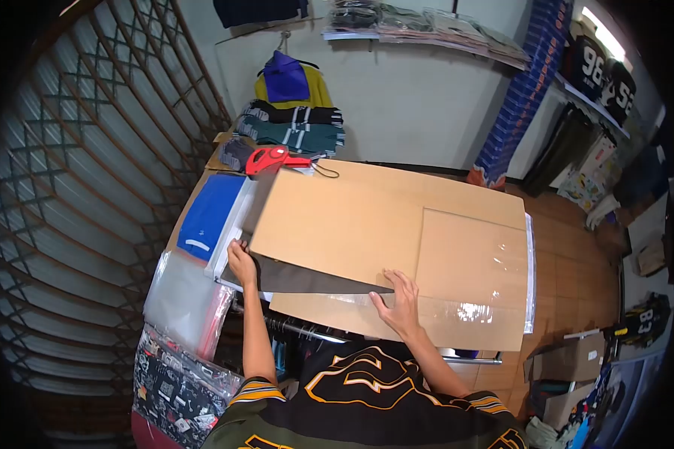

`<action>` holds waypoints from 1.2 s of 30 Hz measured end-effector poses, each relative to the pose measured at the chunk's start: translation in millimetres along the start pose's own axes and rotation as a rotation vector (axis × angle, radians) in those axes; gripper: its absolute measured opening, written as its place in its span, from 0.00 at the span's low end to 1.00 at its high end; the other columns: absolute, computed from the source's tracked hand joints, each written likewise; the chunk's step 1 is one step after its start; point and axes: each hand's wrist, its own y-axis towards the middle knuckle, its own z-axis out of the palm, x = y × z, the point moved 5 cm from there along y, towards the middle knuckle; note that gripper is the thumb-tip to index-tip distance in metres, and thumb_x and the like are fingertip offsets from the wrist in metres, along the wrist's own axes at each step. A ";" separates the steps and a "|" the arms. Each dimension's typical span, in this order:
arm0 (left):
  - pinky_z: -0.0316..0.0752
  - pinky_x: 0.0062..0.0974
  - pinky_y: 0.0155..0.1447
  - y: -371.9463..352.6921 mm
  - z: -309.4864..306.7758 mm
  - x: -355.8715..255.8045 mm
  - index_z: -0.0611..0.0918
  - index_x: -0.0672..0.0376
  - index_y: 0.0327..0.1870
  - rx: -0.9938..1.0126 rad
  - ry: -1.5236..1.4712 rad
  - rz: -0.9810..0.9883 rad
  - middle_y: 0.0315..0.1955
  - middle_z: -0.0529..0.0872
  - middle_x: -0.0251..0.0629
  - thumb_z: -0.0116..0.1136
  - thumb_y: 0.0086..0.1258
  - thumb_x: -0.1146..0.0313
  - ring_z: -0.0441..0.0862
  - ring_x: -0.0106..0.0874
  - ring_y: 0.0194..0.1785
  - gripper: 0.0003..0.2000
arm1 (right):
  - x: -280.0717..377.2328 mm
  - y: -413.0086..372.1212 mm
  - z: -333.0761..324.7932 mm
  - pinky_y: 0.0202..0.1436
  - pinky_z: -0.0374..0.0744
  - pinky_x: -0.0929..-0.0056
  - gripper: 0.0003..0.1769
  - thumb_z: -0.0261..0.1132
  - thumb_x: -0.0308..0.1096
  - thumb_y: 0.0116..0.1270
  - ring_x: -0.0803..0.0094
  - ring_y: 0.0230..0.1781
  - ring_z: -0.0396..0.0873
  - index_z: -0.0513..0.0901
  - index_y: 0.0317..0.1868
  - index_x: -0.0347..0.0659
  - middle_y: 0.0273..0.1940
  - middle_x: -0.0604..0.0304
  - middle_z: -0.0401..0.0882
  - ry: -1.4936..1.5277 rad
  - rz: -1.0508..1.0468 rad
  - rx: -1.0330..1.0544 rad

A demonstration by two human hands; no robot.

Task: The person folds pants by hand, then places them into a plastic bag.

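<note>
A flat tan cardboard sheet (337,217) lies over dark grey fabric (303,278), which shows along its near and left edges. My left hand (242,263) pinches the fabric at the near left corner. At the near edge my right hand (398,301) has its fingers curved, thumb and fingers around the tip of the fabric beside the cardboard. Underneath is a larger cardboard piece (472,322) with shiny clear tape or film on its right part. Beyond the far left corner sits a red tape dispenser (268,159).
Left of the cardboard are a folded blue garment (204,213), clear plastic bags (178,292) and a patterned black package (176,382). Folded clothes (292,131) are stacked behind. A metal lattice gate (90,187) stands at left, a blue wrapped column (520,97) at back right.
</note>
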 end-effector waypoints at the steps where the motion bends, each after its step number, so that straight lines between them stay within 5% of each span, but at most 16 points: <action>1: 0.79 0.28 0.58 1.3 0.5 3.0 0.75 0.70 0.64 -0.006 -0.038 -0.001 0.53 0.83 0.49 0.41 0.85 0.59 0.84 0.35 0.55 0.21 | -0.1 2.4 0.9 0.69 0.65 0.56 0.31 0.77 0.38 0.58 0.55 0.64 0.74 0.77 0.60 0.37 0.58 0.50 0.81 0.006 -0.010 0.005; 6: 0.79 0.32 0.56 -7.9 9.0 -28.3 0.75 0.70 0.62 -0.023 0.215 0.113 0.52 0.83 0.53 0.63 0.72 0.64 0.83 0.41 0.54 0.23 | -14.9 14.3 -10.4 0.66 0.67 0.55 0.29 0.76 0.33 0.51 0.54 0.56 0.76 0.79 0.55 0.37 0.49 0.51 0.81 -0.089 0.070 -0.062; 10: 0.73 0.39 0.64 7.7 28.2 -41.3 0.77 0.70 0.60 0.037 0.567 0.297 0.52 0.83 0.57 0.68 0.66 0.61 0.79 0.49 0.58 0.27 | -21.9 8.8 -22.7 0.63 0.69 0.55 0.25 0.75 0.31 0.47 0.55 0.51 0.77 0.80 0.49 0.39 0.45 0.52 0.81 -0.109 0.106 -0.135; 14: 0.70 0.45 0.66 28.6 54.2 -40.6 0.79 0.65 0.62 0.182 0.684 0.255 0.57 0.81 0.53 0.70 0.63 0.51 0.77 0.51 0.61 0.32 | -45.8 -16.5 -24.8 0.38 0.75 0.68 0.13 0.76 0.34 0.56 0.70 0.28 0.78 0.80 0.30 0.38 0.27 0.57 0.81 0.025 0.318 -0.248; 15: 0.70 0.45 0.66 29.5 59.1 -48.5 0.79 0.65 0.62 0.183 0.682 0.257 0.57 0.81 0.53 0.70 0.63 0.51 0.77 0.51 0.61 0.32 | -54.1 -23.6 -22.8 0.28 0.73 0.73 0.16 0.75 0.36 0.63 0.76 0.21 0.76 0.79 0.25 0.37 0.22 0.61 0.80 0.186 0.466 -0.258; 18: 0.67 0.56 0.68 31.9 75.7 -54.7 0.79 0.59 0.62 0.266 0.915 0.135 0.59 0.80 0.51 0.69 0.60 0.42 0.71 0.52 0.66 0.36 | -62.1 -41.1 -30.6 0.20 0.68 0.80 0.21 0.69 0.39 0.72 0.82 0.15 0.71 0.81 0.22 0.35 0.18 0.62 0.80 0.417 0.642 -0.362; 21: 0.64 0.60 0.69 42.4 87.2 -52.1 0.78 0.59 0.63 0.261 0.982 0.034 0.61 0.79 0.51 0.71 0.57 0.40 0.69 0.52 0.69 0.38 | -61.8 -47.9 -40.3 0.26 0.76 0.78 0.19 0.67 0.35 0.73 0.78 0.19 0.78 0.84 0.25 0.31 0.22 0.57 0.83 0.570 0.874 -0.380; 25: 0.62 0.62 0.70 55.3 94.0 -45.3 0.78 0.58 0.63 0.307 1.076 -0.127 0.63 0.78 0.50 0.73 0.55 0.40 0.67 0.52 0.70 0.40 | -71.7 -48.4 -47.5 0.29 0.79 0.78 0.15 0.67 0.34 0.73 0.76 0.22 0.81 0.87 0.34 0.28 0.26 0.54 0.86 0.611 0.902 -0.206; 30: 0.61 0.63 0.71 67.0 88.0 -35.6 0.83 0.58 0.55 0.324 0.985 -0.191 0.60 0.82 0.49 0.74 0.57 0.43 0.65 0.54 0.72 0.31 | -119.0 -30.2 -27.0 0.31 0.82 0.76 0.23 0.68 0.37 0.72 0.73 0.34 0.85 0.79 0.56 0.25 0.45 0.46 0.87 0.488 0.597 -0.216; 34: 0.68 0.61 0.66 80.0 85.4 -26.6 0.84 0.58 0.51 0.327 0.922 -0.141 0.53 0.86 0.49 0.74 0.59 0.48 0.76 0.52 0.65 0.26 | -133.7 7.4 -8.4 0.35 0.84 0.74 0.26 0.69 0.36 0.71 0.69 0.39 0.86 0.76 0.61 0.25 0.51 0.45 0.85 0.506 0.696 -0.127; 36: 0.71 0.58 0.64 91.1 83.9 -10.1 0.84 0.57 0.50 0.342 0.917 -0.124 0.50 0.87 0.49 0.75 0.59 0.49 0.80 0.51 0.61 0.25 | -140.2 24.5 7.8 0.38 0.84 0.73 0.26 0.71 0.40 0.68 0.70 0.37 0.86 0.79 0.57 0.25 0.45 0.46 0.86 0.427 0.715 -0.096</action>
